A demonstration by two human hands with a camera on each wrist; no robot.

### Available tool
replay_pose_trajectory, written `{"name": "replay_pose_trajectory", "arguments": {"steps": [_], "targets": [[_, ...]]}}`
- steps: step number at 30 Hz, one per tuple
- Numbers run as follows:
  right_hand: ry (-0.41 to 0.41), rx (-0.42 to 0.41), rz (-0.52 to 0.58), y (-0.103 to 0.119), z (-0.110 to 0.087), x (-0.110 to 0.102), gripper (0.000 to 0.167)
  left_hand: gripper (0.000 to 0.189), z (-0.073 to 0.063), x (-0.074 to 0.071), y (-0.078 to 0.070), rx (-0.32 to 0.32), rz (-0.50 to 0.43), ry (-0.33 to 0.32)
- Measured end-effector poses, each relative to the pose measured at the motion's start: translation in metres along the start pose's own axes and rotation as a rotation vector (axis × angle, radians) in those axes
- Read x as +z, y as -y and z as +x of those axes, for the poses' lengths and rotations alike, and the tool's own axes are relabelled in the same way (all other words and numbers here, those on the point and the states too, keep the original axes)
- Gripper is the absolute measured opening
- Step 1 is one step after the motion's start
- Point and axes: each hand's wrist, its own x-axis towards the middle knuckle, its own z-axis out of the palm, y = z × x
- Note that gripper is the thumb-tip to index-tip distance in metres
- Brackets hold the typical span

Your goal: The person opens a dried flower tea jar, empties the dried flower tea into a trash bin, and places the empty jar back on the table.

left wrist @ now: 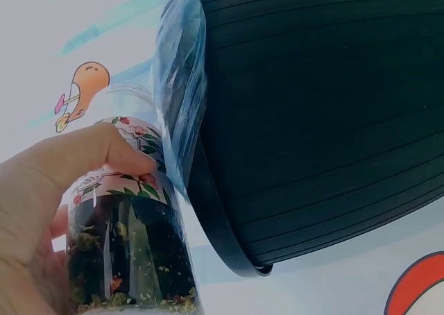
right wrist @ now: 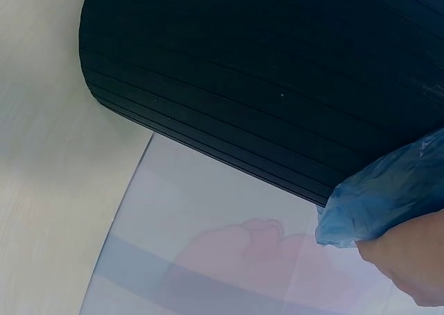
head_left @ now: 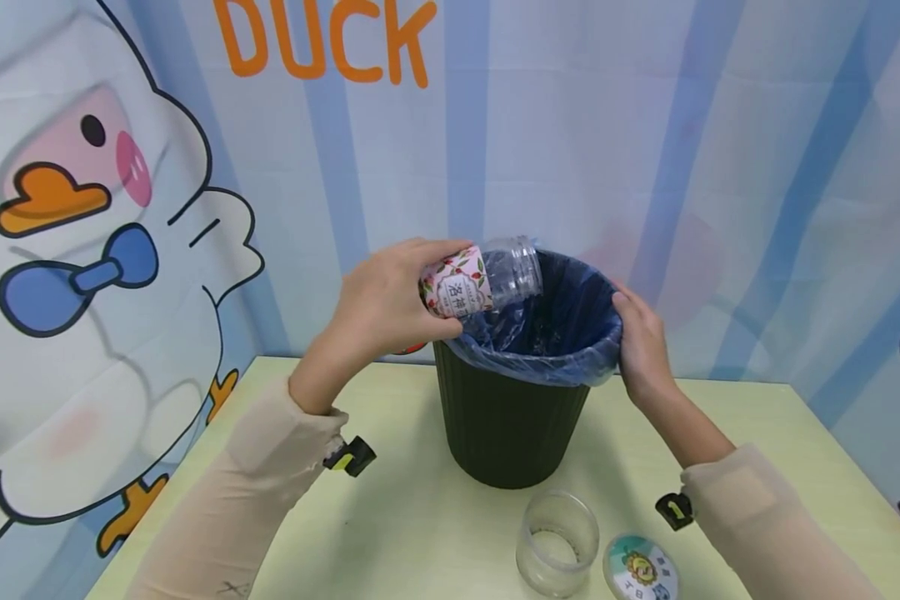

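My left hand [head_left: 378, 296] grips a clear plastic jar [head_left: 456, 282] with a flowered label. The jar lies tilted nearly sideways, its uncapped mouth over the left rim of a black trash bin [head_left: 513, 425]. Dry, crumbly bits cling inside the jar [left wrist: 132, 252] in the left wrist view. A blue plastic bag [head_left: 562, 367] lines the bin and folds over its rim. On the opposite side, my right hand [head_left: 642, 346] holds the bin's rim through the bag. Only part of that hand [right wrist: 409, 259] shows in the right wrist view.
In front of the bin, a clear open container [head_left: 557, 542] stands on the pale table [head_left: 390, 500]. Beside it lies a round printed lid [head_left: 641, 569] in green and white. A cartoon-printed cloth [head_left: 570, 125] hangs behind the table.
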Motion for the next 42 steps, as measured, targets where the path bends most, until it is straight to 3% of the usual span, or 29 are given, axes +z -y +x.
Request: {"name": "replay_pose_trajectory", "arguments": {"steps": [16, 22, 42], "targets": [[-0.013, -0.007, -0.019, 0.0, -0.002, 0.001, 0.053, 0.08, 0.016, 0.0, -0.009, 0.043, 0.123, 0.031], [-0.021, -0.002, -0.029, 0.0, -0.003, 0.001, 0.052, 0.08, 0.02, 0.0, -0.011, 0.086, 0.155, 0.048], [-0.023, 0.008, -0.025, 0.0, -0.002, 0.0, 0.052, 0.08, 0.028, 0.007, -0.013, 0.155, 0.237, 0.095]]}}
